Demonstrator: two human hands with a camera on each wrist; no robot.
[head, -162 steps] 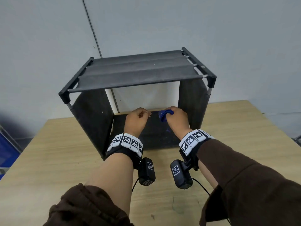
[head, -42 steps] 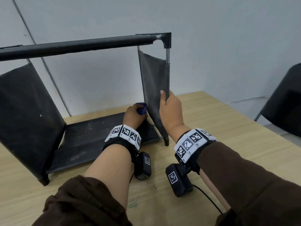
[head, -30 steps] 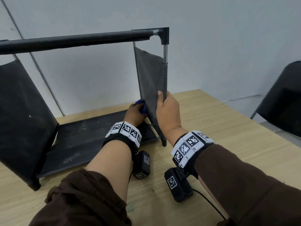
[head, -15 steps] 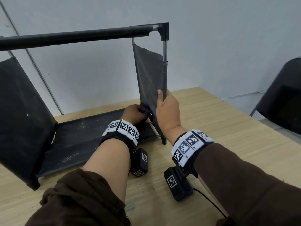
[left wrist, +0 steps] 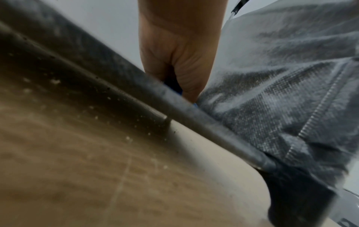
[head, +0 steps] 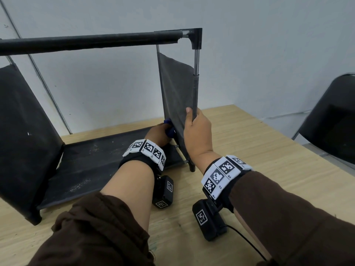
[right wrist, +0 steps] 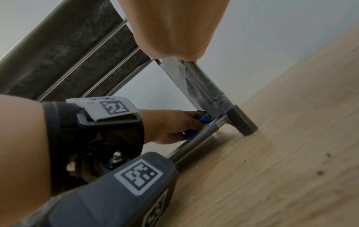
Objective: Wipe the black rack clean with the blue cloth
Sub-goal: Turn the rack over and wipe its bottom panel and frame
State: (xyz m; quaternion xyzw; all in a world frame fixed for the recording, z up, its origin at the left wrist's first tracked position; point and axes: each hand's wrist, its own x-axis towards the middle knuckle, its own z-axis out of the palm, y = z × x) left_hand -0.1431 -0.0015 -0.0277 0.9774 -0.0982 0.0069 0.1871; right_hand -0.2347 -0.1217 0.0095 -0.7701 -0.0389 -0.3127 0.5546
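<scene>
The black rack (head: 99, 160) stands on the wooden table, with fabric side panels and a dusty bottom shelf. My left hand (head: 156, 134) grips the bunched blue cloth (head: 170, 129) and presses it against the inner face of the right side panel (head: 176, 89), low near the shelf. In the right wrist view the blue cloth (right wrist: 202, 121) shows between the left hand's fingers (right wrist: 174, 126) beside the rack's lower bar. My right hand (head: 196, 131) grips the front post and panel edge of the rack. The left wrist view shows only a sliver of the blue cloth (left wrist: 179, 91) behind a rack bar.
The wooden table (head: 259, 160) extends to the right and front of the rack. A black chair (head: 330, 118) stands off the table's right edge. A grey wall lies close behind the rack. White specks of dust lie on the bottom shelf (head: 82, 181).
Since 5.4 s ago the cloth passed from my right hand to my left, and the view swung to the rack's right side. Over the last second the left hand rubbed the cloth low on the panel.
</scene>
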